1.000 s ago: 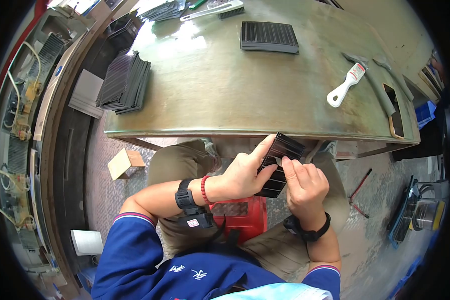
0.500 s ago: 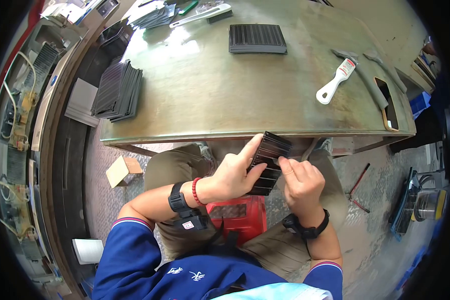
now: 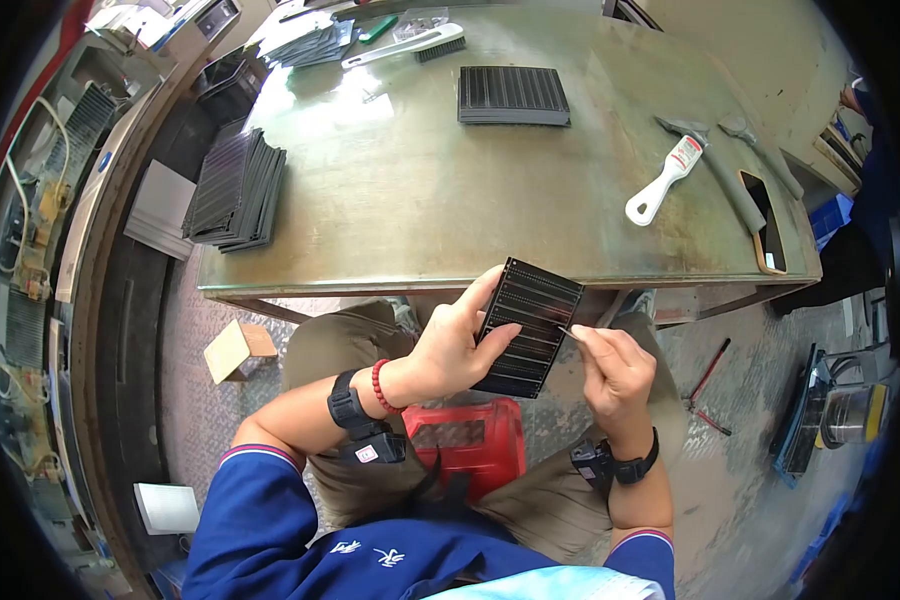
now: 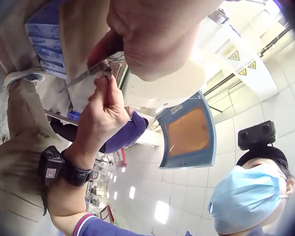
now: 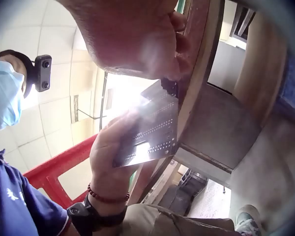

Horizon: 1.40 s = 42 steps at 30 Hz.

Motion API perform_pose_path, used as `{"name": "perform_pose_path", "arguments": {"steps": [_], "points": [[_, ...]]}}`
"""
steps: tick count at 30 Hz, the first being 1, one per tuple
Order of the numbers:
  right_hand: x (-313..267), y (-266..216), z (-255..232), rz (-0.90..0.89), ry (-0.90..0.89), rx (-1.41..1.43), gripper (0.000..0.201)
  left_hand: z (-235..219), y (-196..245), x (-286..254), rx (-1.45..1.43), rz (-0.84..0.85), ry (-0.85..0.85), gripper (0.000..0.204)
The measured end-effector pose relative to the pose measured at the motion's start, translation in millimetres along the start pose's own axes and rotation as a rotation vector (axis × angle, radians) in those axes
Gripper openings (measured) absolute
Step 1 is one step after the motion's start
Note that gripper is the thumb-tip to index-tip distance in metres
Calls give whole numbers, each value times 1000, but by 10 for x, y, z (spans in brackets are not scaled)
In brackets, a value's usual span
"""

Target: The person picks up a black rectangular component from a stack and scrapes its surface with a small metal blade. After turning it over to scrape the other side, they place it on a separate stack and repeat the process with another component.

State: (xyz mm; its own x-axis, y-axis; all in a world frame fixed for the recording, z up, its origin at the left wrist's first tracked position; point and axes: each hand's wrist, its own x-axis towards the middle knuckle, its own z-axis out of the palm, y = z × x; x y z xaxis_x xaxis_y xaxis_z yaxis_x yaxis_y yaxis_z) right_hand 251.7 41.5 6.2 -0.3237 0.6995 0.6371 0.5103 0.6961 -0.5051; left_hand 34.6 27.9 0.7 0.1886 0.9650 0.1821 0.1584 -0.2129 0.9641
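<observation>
A black circuit board panel (image 3: 532, 325) with rows of small holes is held over the lap, just in front of the table edge. My left hand (image 3: 448, 345) grips its left side, thumb across the face and index finger along the upper edge. At the panel's right edge, my right hand (image 3: 618, 372) pinches a small thin piece (image 3: 566, 331) between thumb and index finger, its tip against the panel's face. The right wrist view shows the panel (image 5: 155, 130) with light glaring off it; the kind of pinched piece I cannot tell.
On the table (image 3: 400, 200) are a black panel stack (image 3: 513, 95), a taller stack (image 3: 235, 190) at left, a white-handled brush (image 3: 405, 46), a white-handled tool (image 3: 664, 180), two grey-handled tools and a phone (image 3: 763, 222). A red stool (image 3: 505, 440) stands below.
The panel has turned to show more of its face to the head view. My right fingertips have drawn back toward its right edge, and the thin piece now shows.
</observation>
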Motion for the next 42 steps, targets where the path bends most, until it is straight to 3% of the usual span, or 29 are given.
{"name": "perform_pose_path", "arguments": {"steps": [5, 8, 15, 17, 20, 33, 42], "points": [[17, 22, -55, 148, 70, -3, 20, 29, 46, -3, 5, -86, -4, 61], [8, 37, -48, 165, 69, -17, 21, 81, -23, 1, -18, -6, 37, 63], [-7, -104, 41, -20, 16, -92, 31, 130, -15, -42, 92, -13, -4, 66], [-1, -148, 69, -53, 1, -96, 34, 154, -18, -43, 184, 110, 3, 68], [-7, -182, 115, -126, -27, -135, 41, 185, -123, -65, 249, 168, 10, 70], [4, -242, 149, -138, -60, -168, 41, 211, -90, -45, 340, 318, 17, 68], [-7, -248, 136, -99, -65, -112, 31, 151, -29, -71, 490, 378, -6, 64]]}}
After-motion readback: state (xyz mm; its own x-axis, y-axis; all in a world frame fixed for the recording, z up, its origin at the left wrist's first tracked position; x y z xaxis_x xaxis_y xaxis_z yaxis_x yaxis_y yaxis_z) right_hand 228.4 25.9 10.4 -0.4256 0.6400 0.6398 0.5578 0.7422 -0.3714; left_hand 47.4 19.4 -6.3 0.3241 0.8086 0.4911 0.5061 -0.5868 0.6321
